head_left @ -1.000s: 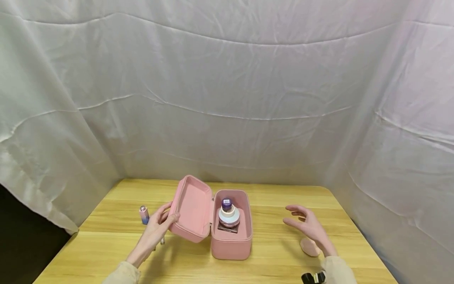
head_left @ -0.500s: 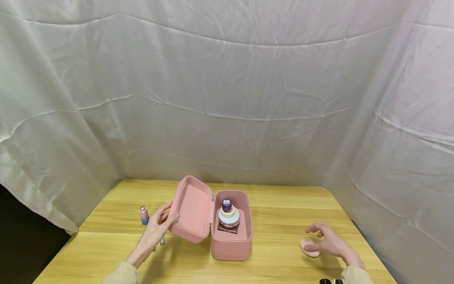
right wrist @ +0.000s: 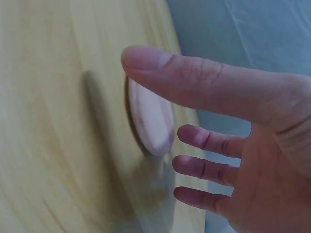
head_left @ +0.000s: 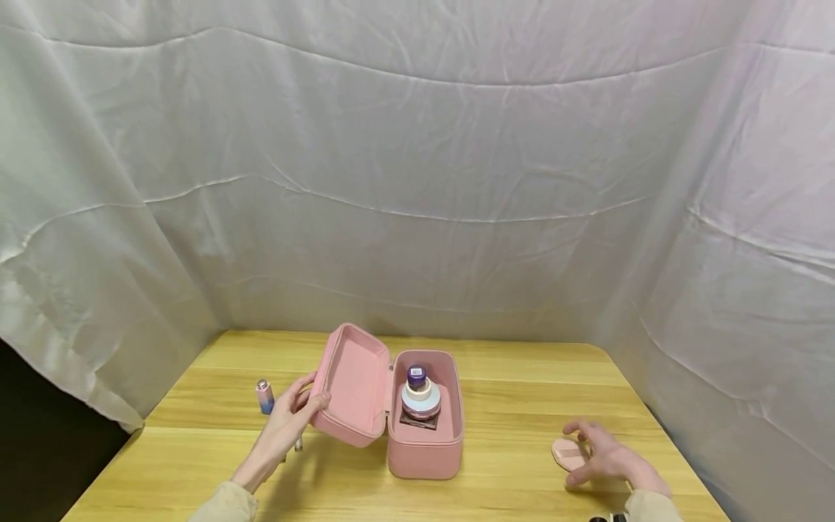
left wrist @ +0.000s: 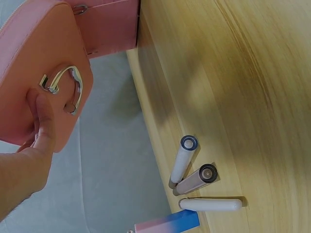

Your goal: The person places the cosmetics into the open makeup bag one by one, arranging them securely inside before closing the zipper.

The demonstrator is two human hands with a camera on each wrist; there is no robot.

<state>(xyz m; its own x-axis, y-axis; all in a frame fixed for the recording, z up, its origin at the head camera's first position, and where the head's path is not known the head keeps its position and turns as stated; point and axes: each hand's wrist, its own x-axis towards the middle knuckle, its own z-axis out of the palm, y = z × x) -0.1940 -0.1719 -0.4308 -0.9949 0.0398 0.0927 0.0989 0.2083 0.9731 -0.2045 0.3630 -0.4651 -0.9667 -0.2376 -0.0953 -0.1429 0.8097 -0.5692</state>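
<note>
A pink cosmetic case [head_left: 425,460] stands open on the table. My left hand [head_left: 280,424] grips the outer edge of its tilted lid [head_left: 355,377], thumb on the inner side. In the left wrist view, a metal handle [left wrist: 77,82] shows on the lid's outside, beside the fingers. Inside the case, a purple-capped container [head_left: 417,373] tops a stack with a pale round container [head_left: 417,404] above a dark flat compact [head_left: 427,424]. My right hand [head_left: 607,460] hovers around a pink powder puff [head_left: 566,451] with a ribbon band, thumb and fingers spread, holding nothing.
Left of the lid stands a pink-and-blue bottle [head_left: 264,396]. In the left wrist view, a white tube [left wrist: 183,160], a brownish tube [left wrist: 194,178] and a slim white tube [left wrist: 211,204] stand or lie near it. Grey cloth [head_left: 417,181] hangs behind the table.
My right hand has moved right and down from beside the case to the powder puff, then lowered a little with its thumb shifting nearer. The left hand and lid have stayed still.
</note>
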